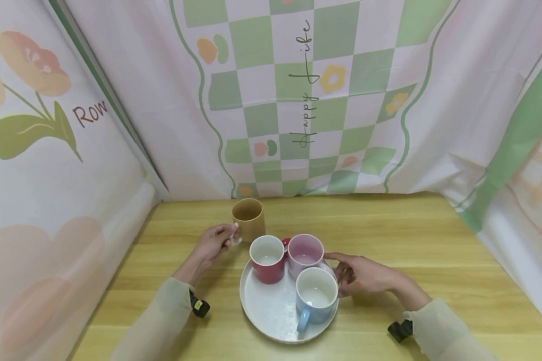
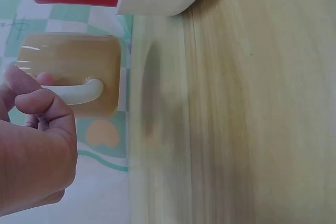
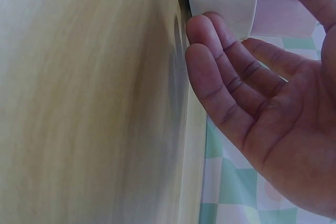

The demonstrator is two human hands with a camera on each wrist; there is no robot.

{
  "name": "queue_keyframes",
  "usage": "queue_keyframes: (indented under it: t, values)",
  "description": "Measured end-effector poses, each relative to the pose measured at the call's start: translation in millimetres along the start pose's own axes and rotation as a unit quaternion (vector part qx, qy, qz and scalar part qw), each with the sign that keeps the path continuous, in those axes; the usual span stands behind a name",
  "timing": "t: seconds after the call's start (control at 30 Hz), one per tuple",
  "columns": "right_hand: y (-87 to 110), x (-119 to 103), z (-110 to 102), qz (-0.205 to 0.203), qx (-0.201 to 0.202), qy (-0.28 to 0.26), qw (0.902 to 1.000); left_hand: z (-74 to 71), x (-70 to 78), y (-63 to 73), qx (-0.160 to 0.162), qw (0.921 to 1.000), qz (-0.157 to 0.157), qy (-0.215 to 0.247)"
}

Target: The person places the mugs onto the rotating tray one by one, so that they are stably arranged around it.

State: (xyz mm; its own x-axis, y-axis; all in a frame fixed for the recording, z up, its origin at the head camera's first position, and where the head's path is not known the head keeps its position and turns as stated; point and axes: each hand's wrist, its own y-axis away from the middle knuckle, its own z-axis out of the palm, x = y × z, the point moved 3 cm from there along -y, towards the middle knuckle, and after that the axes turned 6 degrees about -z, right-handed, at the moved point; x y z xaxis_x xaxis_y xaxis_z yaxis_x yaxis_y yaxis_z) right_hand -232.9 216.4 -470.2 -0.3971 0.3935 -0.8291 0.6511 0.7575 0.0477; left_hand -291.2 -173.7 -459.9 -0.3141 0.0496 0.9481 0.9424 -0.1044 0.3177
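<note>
My left hand (image 1: pixel 215 242) grips the white handle (image 2: pixel 79 93) of a tan mug (image 1: pixel 252 226), beyond the tray's far left side. In the left wrist view a strip of backdrop shows between the mug's base and the table, so it hangs just above it, upright. A round white tray (image 1: pixel 271 313) carries a red mug (image 1: pixel 269 271), a pink mug (image 1: pixel 300 265) with a pale interior rim, and a light blue mug (image 1: pixel 318 313) with its handle toward me. At the tray's right rim is my right hand (image 1: pixel 366 274), fingers loosely bent and holding nothing, fingertips right by the rim and pink mug.
The tray stands on a wood-grain table (image 1: pixel 415 235). A green-and-white checked cloth (image 1: pixel 293 125) hangs along the table's back edge, and a flowered cloth (image 1: pixel 68 200) borders the left. The mugs on the tray stand close together; the tray's front left part is bare.
</note>
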Motion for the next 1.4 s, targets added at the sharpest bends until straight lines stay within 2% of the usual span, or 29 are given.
queue_keyframes:
  t: [0.3,0.53,0.97,1.4]
  values:
    - [0.2,0.2,-0.6,-0.004,-0.001,0.001,1.0,-11.7,1.8,15.7,0.005,0.9999,0.009,-0.008]
    - [-0.6,0.2,-0.8,-0.006,-0.002,0.003,1.0,-22.0,0.1,27.7,-0.004,0.9997,0.019,-0.011]
    - [-0.1,-3.0,-1.3,-0.001,0.0,0.007,1.0,-29.7,-1.2,51.2,-0.007,0.9997,0.025,0.002]
    - [0.0,-4.2,-1.0,-0.004,-0.003,0.003,1.0,-34.2,-2.1,77.3,-0.02,0.9994,0.027,-0.007]
